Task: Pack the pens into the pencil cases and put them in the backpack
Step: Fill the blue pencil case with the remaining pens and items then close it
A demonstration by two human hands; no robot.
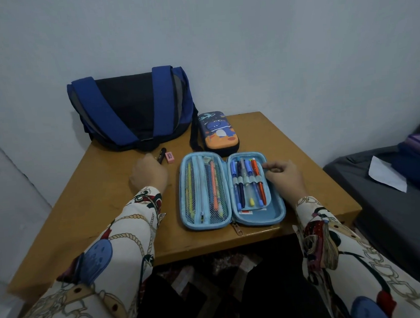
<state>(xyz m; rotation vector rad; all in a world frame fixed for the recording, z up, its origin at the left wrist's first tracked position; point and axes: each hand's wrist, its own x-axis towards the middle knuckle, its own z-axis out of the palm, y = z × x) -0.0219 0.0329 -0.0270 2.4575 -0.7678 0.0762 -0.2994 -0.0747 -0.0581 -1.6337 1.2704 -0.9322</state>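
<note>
Here the open pencil case (231,190) lies flat near the front edge of the tabletop (104,213), its light blue lining facing up and its zipper pull hanging at the near end of the hinge. Its right half holds five pens (248,181) side by side under elastic loops, an orange one nearest the outer rim. Its left half is covered by mesh pockets, with a yellow pencil (190,191) and an orange pencil (214,187) lying lengthwise behind the mesh.

The right hand (284,176) rests on the right rim of the open pencil case, its fingers (269,166) curled and touching the lining just beside the orange pen; whether they pinch anything cannot be told. The left hand (149,175) lies to the left of the open pencil case, fingers curled round the lower end of a dark pen (161,154) whose upper end pokes out beyond them. A pink eraser (170,157) sits just beside that pen, between it and the case.

Behind the open pencil case, touching its far end, lies a closed pencil case (218,133) printed with a blue dinosaur. Further back and left of it stands the blue and black backpack (131,109), leaning against the wall (271,46). Both arms wear patterned cream sleeves (132,226).
</note>
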